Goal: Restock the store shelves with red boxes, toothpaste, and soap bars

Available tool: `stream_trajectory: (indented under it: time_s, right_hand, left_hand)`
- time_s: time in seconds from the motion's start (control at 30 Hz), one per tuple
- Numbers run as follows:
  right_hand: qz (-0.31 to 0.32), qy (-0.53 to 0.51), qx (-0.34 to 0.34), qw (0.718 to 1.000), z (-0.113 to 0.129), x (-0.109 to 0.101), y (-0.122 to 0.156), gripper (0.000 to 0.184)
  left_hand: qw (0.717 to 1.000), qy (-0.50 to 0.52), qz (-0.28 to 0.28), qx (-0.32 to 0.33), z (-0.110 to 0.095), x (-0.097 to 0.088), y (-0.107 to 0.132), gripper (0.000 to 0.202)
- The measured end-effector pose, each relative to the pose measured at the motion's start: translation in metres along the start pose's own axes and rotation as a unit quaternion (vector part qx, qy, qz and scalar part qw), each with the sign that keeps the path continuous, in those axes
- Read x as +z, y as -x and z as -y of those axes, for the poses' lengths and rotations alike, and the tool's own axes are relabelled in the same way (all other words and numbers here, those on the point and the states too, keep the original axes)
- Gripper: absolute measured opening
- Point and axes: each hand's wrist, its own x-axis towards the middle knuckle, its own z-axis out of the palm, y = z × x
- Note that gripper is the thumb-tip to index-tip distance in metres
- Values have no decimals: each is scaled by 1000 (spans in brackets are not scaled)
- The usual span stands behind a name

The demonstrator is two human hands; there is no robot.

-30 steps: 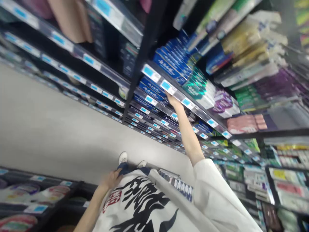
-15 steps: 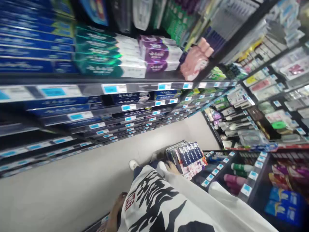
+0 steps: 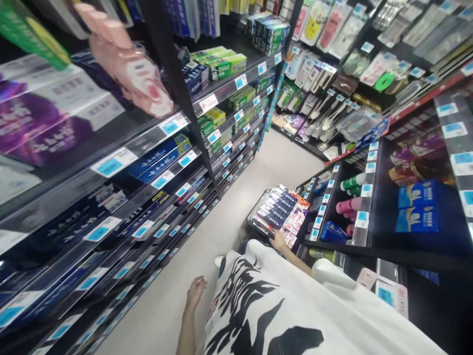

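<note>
My right hand is at the near edge of a cart, its fingers closed around the rim. Piled in the cart are dark blue and white toothpaste boxes, with pink and white boxes beside them. My left hand hangs low over the floor at my side, fingers loosely curled and apart, with nothing in it. It is away from the shelves.
A tall shelf of toothpaste boxes runs along the left; pink bottles stand near its edge. Shelves with blue packs and bottles line the right. Hanging goods fill the far end. The pale floor runs between.
My view has moved forward along the aisle and turned, so the left shelf is closer and slanted. The cart stays ahead of me with my right hand on it. My left hand has swung forward.
</note>
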Motion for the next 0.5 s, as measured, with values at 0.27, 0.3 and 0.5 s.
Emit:
stream_trajectory:
  time_s: [0.27, 0.3, 0.5]
  right_hand:
    - [-34, 99, 12, 994, -19, 13, -60, 62]
    - [-38, 108, 14, 993, -21, 12, -64, 61]
    - [-51, 141, 4, 989, -32, 9, -78, 61]
  left_hand:
    - [983, 145, -108, -36, -47, 38, -26, 45]
    - [983, 145, -110, -40, -51, 43, -25, 41]
    - [979, 132, -132, -77, -57, 52, -15, 44]
